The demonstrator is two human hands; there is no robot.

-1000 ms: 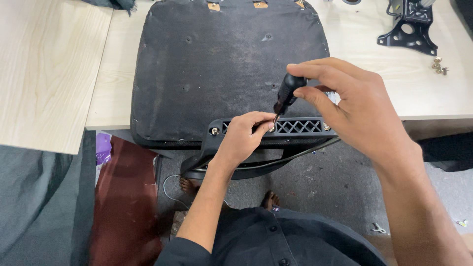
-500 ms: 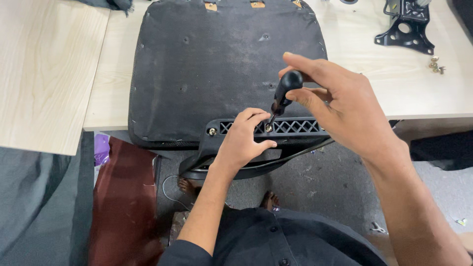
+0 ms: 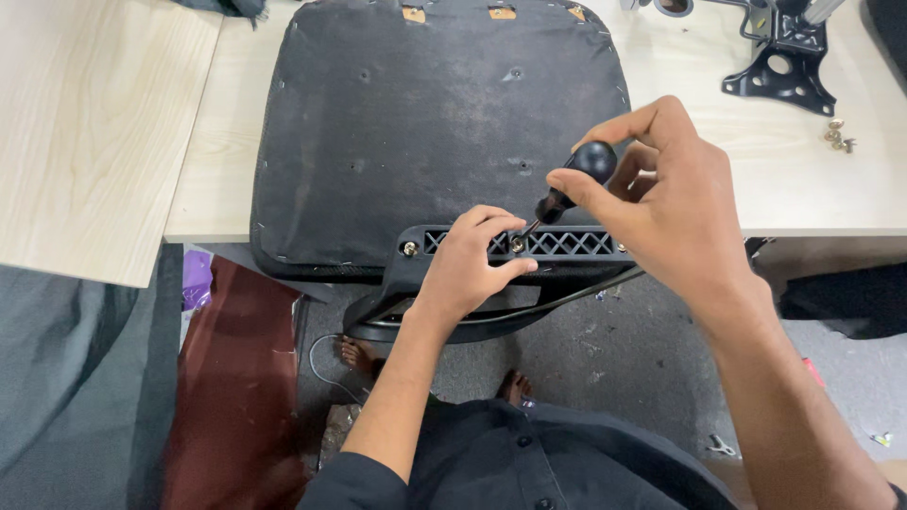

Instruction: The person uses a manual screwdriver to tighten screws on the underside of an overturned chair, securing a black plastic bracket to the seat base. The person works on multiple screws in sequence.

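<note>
Right hand (image 3: 675,203) clamped on screwdriver (image 3: 567,189) handle, tip angled toward seven o'clock onto a screw (image 3: 517,246). Left hand (image 3: 472,269) closed over the bracket (image 3: 567,247) at the seat (image 3: 425,123) edge, steadying it for the tool.

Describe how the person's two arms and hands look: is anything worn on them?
Both forearms are bare. The left hand and the right hand wear no gloves; no rings, watch or bracelet show. A dark sleeve, pushed up near the elbow, covers the left upper arm. It belongs to a dark buttoned shirt.
</note>
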